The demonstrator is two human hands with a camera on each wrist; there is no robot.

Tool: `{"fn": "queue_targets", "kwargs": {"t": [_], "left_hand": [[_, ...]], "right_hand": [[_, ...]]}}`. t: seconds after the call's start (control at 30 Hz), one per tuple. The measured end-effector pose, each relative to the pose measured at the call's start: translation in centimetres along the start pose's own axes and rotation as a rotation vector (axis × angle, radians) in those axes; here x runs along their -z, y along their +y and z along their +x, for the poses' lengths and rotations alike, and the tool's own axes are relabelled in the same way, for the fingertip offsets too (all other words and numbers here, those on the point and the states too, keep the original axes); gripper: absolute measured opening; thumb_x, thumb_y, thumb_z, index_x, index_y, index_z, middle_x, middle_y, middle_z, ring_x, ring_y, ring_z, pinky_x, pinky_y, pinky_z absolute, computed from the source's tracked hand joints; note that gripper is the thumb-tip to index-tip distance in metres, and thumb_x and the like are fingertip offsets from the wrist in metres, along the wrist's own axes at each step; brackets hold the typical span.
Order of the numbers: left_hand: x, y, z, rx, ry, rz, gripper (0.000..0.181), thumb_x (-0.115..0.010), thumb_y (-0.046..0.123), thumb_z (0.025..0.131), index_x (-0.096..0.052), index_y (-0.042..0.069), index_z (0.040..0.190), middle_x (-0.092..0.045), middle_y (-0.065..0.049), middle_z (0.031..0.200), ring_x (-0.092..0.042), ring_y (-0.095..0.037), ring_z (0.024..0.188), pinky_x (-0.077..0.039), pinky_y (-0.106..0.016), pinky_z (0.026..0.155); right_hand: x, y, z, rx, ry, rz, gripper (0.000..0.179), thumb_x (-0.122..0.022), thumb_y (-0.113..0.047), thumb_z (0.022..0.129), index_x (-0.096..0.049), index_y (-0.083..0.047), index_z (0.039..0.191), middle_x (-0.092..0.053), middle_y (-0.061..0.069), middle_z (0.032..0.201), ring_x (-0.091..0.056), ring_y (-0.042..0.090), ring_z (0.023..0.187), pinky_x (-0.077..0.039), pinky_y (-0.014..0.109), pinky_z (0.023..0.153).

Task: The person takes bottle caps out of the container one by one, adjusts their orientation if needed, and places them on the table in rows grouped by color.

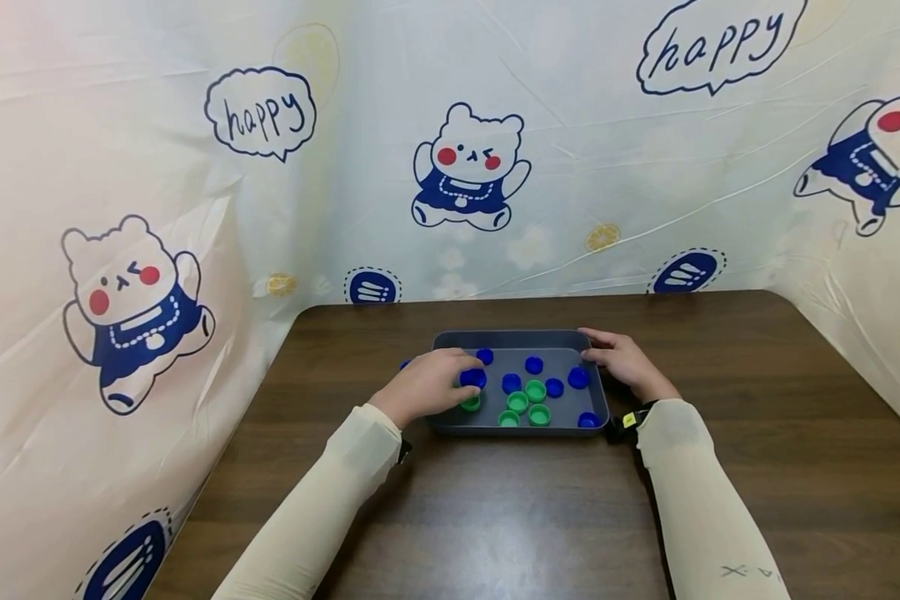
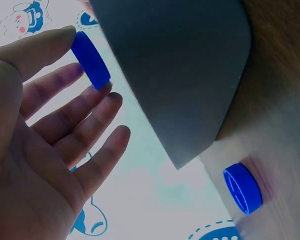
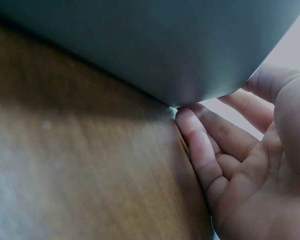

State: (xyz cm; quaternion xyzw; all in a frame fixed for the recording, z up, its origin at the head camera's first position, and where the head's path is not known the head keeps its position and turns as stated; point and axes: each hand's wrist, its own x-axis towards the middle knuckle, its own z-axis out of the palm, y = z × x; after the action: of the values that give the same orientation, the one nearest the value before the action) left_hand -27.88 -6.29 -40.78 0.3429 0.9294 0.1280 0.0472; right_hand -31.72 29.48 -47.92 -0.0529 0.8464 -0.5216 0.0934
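Observation:
A dark grey tray (image 1: 521, 339) lies on the table, with several blue caps (image 1: 534, 365) and several green caps (image 1: 539, 415) spread inside. Over the tray's left part, my left hand (image 1: 429, 385) pinches a blue bottle cap (image 2: 91, 60) between thumb and fingertips; the left wrist view shows it held edge-on beside the tray wall (image 2: 180, 75). My right hand (image 1: 624, 361) grips the tray by its far right corner, thumb at the rim. In the right wrist view its fingers (image 3: 202, 145) bend against the outside of the tray (image 3: 155, 50).
Just left of the tray, one more blue cap (image 2: 242, 188) sits on the wooden table (image 1: 495, 517), mostly hidden by the left hand in the head view. A patterned cloth (image 1: 345, 167) hangs behind the table and along its sides.

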Motion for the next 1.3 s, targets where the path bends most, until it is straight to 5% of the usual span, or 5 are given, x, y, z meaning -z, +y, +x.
{"fn": "queue_targets", "kwargs": {"t": [0.6, 0.93, 1.3], "left_hand": [[1.4, -2.5, -2.1, 0.126, 0.086, -0.027, 0.043, -0.07, 0.034, 0.09, -0.064, 0.019, 0.13, -0.062, -0.001, 0.125, -0.058, -0.019, 0.113, -0.049, -0.041, 0.093], [1.7, -4.0, -2.6, 0.14, 0.116, -0.039, 0.043, -0.069, 0.033, 0.091, -0.063, 0.016, 0.13, -0.062, -0.002, 0.124, -0.059, -0.02, 0.111, -0.049, -0.044, 0.093], [2.0, -6.3, -3.1, 0.23, 0.156, -0.044, 0.038, -0.07, 0.032, 0.091, -0.065, 0.018, 0.126, -0.063, -0.002, 0.12, -0.059, -0.02, 0.107, -0.051, -0.044, 0.09]], "right_hand": [[-0.3, -0.2, 0.2, 0.006, -0.012, 0.011, 0.056, -0.059, -0.02, 0.098, -0.041, -0.01, 0.149, -0.039, 0.022, 0.148, -0.043, 0.036, 0.127, -0.041, 0.05, 0.101], [-0.2, 0.1, -0.1, 0.021, 0.009, -0.009, 0.057, -0.061, -0.021, 0.096, -0.042, -0.011, 0.149, -0.04, 0.022, 0.147, -0.043, 0.038, 0.128, -0.037, 0.053, 0.103], [-0.2, 0.2, -0.1, 0.023, 0.006, -0.006, 0.058, -0.061, -0.022, 0.096, -0.041, -0.01, 0.149, -0.039, 0.023, 0.147, -0.043, 0.038, 0.128, -0.037, 0.053, 0.103]]}}
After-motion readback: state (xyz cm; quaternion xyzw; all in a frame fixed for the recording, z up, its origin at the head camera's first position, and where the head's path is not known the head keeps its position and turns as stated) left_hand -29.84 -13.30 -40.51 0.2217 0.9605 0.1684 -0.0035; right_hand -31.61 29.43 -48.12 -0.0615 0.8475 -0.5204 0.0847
